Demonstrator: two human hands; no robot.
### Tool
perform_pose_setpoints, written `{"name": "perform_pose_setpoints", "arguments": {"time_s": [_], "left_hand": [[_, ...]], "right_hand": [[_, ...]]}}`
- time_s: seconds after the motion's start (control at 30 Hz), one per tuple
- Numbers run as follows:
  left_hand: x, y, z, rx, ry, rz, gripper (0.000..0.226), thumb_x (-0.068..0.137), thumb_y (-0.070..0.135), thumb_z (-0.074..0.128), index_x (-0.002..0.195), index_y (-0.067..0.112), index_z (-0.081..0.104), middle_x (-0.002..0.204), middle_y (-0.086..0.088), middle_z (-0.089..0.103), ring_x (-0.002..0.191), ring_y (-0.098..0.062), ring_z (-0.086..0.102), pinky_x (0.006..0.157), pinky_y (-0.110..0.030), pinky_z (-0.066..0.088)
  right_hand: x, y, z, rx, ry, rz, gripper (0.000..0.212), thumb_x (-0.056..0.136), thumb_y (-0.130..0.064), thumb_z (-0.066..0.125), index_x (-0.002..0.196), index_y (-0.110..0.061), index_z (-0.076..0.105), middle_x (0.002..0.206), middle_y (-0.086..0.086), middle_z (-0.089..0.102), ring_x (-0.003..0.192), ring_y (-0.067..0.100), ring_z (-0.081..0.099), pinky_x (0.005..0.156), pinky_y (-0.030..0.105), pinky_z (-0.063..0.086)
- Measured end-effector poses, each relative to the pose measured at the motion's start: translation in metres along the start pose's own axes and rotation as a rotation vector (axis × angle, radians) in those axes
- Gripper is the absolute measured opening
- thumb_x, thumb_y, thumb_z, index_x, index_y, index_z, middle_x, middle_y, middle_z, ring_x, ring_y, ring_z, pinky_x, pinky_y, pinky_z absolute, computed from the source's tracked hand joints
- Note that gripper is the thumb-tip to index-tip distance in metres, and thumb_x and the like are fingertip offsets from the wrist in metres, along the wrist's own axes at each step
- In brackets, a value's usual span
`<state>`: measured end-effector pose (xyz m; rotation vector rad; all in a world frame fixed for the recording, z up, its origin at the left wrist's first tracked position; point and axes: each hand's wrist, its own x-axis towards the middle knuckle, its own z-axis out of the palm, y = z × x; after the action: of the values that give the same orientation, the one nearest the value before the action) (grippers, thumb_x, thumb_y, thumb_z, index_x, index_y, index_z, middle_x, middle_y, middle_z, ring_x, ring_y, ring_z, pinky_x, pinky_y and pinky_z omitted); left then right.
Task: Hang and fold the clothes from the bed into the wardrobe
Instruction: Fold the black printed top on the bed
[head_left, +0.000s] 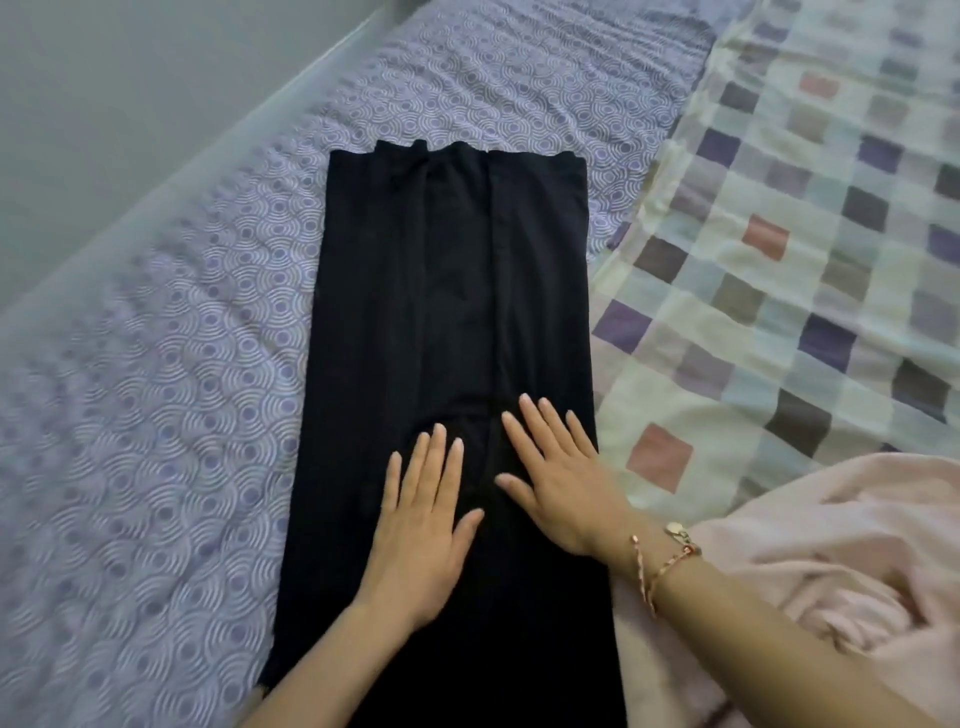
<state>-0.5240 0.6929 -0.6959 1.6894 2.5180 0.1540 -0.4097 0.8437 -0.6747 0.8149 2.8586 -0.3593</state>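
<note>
Head view is showing a black garment (457, 312) lying flat down the middle of the frame on a purple patterned sheet (171, 389). Both the left hand (423, 525) and right hand (558, 478) are pressing on its lower part, fingers straight and spread. Pink cloth (831, 561) is bunching at lower right, beside a checked blanket (805, 234).

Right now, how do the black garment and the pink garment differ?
The black garment lies flat, folded into a long strip; the pink garment is a crumpled heap. The left hand and right hand press flat on the black garment; neither hand is on the pink garment. Both garments lie on the bed.
</note>
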Motion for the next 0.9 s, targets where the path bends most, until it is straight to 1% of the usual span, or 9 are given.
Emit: {"name": "perform_pose_setpoints", "arguments": {"time_s": [0.07,0.17,0.37,0.47,0.53,0.67,0.77,0.83,0.9], "left_hand": [[-0.026,0.007,-0.013,-0.035,0.028,-0.141,0.06,0.092,0.038,0.029,0.143,0.007,0.025,0.152,-0.015,0.022,0.141,-0.026,0.017,0.114,-0.043,0.003],[-0.08,0.006,-0.021,-0.123,0.035,-0.379,0.06,0.094,0.043,0.026,0.14,0.005,0.031,0.148,-0.019,0.031,0.137,-0.028,0.023,0.112,-0.04,0.002],[-0.109,0.002,-0.021,-0.159,-0.011,-0.443,0.071,0.094,0.055,0.014,0.145,0.007,0.026,0.153,-0.012,0.021,0.143,-0.02,0.013,0.116,-0.031,-0.001],[-0.125,0.01,-0.03,-0.223,0.018,-0.569,0.055,0.094,0.037,0.048,0.141,0.011,0.038,0.15,-0.012,0.031,0.138,-0.027,0.031,0.112,-0.041,0.02],[-0.141,0.007,-0.035,-0.234,0.06,-0.577,0.049,0.083,0.025,0.066,0.128,0.008,0.054,0.128,-0.015,0.055,0.115,-0.033,0.055,0.093,-0.045,0.044],[-0.162,-0.006,-0.04,-0.4,0.231,-0.659,0.046,0.082,0.011,0.068,0.125,0.006,0.054,0.114,-0.012,0.055,0.104,-0.027,0.054,0.088,-0.034,0.043],[-0.169,-0.022,-0.042,-0.266,0.331,-0.271,0.034,0.087,0.012,0.058,0.12,0.013,0.053,0.12,-0.01,0.05,0.109,-0.025,0.05,0.094,-0.031,0.038],[-0.178,-0.032,-0.038,-0.142,0.154,0.156,0.031,0.096,0.03,0.04,0.122,0.016,0.051,0.129,-0.006,0.05,0.119,-0.02,0.046,0.1,-0.033,0.034],[-0.182,-0.043,-0.036,-0.095,-0.051,0.317,0.047,0.099,0.045,0.027,0.129,0.017,0.049,0.138,-0.004,0.048,0.129,-0.016,0.039,0.107,-0.033,0.027]], "right_hand": [[-0.023,-0.018,-0.014,0.073,-0.011,0.008,0.086,0.083,-0.063,0.001,0.15,-0.01,0.014,0.156,0.007,0.004,0.145,0.022,0.004,0.116,0.031,-0.006],[-0.093,-0.043,-0.008,0.108,0.024,-0.085,0.062,0.095,-0.052,0.025,0.14,-0.013,0.041,0.147,0.011,0.038,0.137,0.026,0.033,0.11,0.037,0.019],[-0.152,-0.045,0.026,-0.043,-0.14,-0.158,0.064,0.083,-0.053,0.039,0.135,-0.015,0.046,0.141,0.012,0.046,0.133,0.024,0.033,0.111,0.042,0.014],[-0.15,-0.057,0.021,-0.007,-0.094,-0.074,0.058,0.079,-0.048,0.039,0.12,-0.015,0.064,0.129,0.011,0.059,0.125,0.024,0.044,0.111,0.038,0.014],[-0.15,-0.063,0.018,0.02,-0.023,-0.064,0.046,0.079,-0.044,0.042,0.105,-0.02,0.071,0.119,0.003,0.066,0.116,0.021,0.058,0.108,0.033,0.019],[-0.154,-0.061,0.0,0.106,-0.029,-0.167,0.037,0.06,-0.027,0.06,0.095,-0.032,0.07,0.113,-0.009,0.068,0.109,0.013,0.064,0.103,0.027,0.035],[-0.166,-0.049,-0.009,0.111,-0.23,-0.292,0.064,0.06,-0.017,0.044,0.121,-0.028,0.06,0.145,-0.009,0.034,0.139,0.009,0.022,0.118,0.025,0.004],[-0.17,-0.046,-0.019,0.068,-0.256,-0.434,0.072,0.063,-0.02,0.038,0.135,-0.026,0.047,0.152,-0.006,0.012,0.141,0.011,-0.002,0.114,0.02,-0.014],[-0.171,-0.042,-0.024,-0.03,-0.345,-0.488,0.078,0.071,-0.018,0.045,0.146,-0.027,0.027,0.151,-0.009,-0.011,0.14,0.011,-0.021,0.11,0.021,-0.023]]}}
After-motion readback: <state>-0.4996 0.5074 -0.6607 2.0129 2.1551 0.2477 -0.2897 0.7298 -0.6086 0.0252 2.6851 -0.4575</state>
